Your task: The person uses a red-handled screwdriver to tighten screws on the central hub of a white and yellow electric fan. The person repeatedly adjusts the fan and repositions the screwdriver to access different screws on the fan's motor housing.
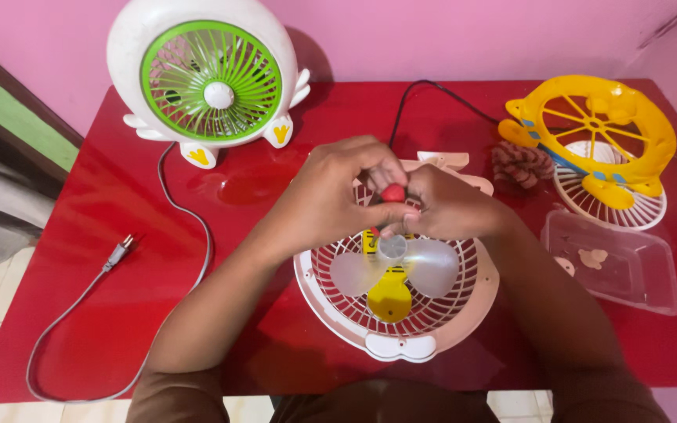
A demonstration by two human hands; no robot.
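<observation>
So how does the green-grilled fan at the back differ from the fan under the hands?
The green-grilled fan stands upright and whole, grille closed; the pink fan lies flat and opened, its clear blades exposed. The first is white with a green grille, the second pink-white with a yellow centre. Both hands work above the second only. Both are small cartoon-shaped desk fans.

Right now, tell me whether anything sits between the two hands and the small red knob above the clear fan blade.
Nothing visible does. The left hand and right hand both already pinch the small red knob, directly above the clear plastic fan blade in the pink-and-white fan housing. Whether the knob touches the blade hub cannot be told.
</observation>
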